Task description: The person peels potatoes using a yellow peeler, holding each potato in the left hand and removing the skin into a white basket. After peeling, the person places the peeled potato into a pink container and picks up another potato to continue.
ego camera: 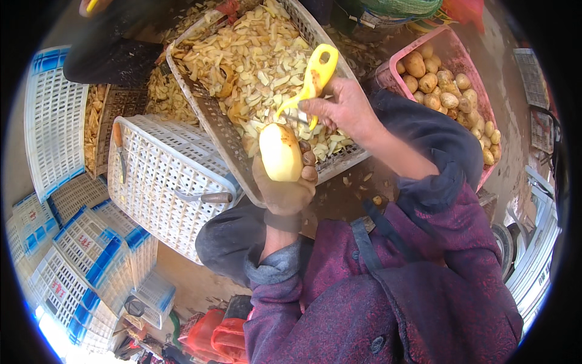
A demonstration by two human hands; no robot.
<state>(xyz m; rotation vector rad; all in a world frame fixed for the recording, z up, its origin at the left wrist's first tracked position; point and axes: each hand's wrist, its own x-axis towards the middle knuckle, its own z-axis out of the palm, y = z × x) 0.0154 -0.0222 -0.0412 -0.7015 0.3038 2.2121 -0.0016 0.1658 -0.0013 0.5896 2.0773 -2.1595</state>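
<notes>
A mostly peeled potato (281, 154) stands upright in my left hand (287, 194), which wears a dirty glove. Brown marks remain near its top and right side. My bare right hand (341, 109) grips a yellow Y-shaped peeler (315, 75). Its handle points up and its blade end lies close above the top of the potato; whether it touches cannot be made out. Under both hands is a large plastic crate (207, 125) heaped with potato peelings (268, 54).
A pink crate (394, 63) of unpeeled potatoes (443, 91) stands at right. An upturned white crate (157, 170) at left carries a sickle-like knife (207, 197) and a wooden-handled knife (119, 150). Blue-and-white crates (86, 245) are stacked lower left. Another person's hand (97, 7) shows at top left.
</notes>
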